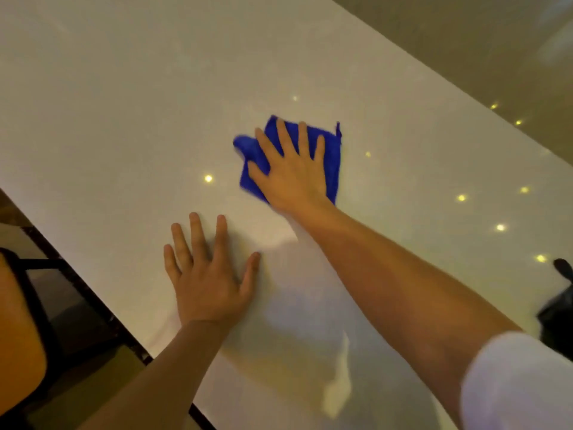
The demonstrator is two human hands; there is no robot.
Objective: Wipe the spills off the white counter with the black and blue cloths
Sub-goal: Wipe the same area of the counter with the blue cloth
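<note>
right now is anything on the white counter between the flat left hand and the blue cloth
No. In the head view, only bare white counter separates the left hand from the blue cloth under the right hand.

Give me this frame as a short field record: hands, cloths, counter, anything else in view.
right hand: flat, fingers spread, pressing on blue cloth
left hand: flat on bare counter, holding nothing
blue cloth: crumpled, on counter under right hand, edges blurred
black cloth: dark shape at right edge, probably it; too blurred to confirm
counter: white, glossy, small light reflections at right
spills: none clearly visible
chair: orange seat, dark frame, lower left off the counter
</note>
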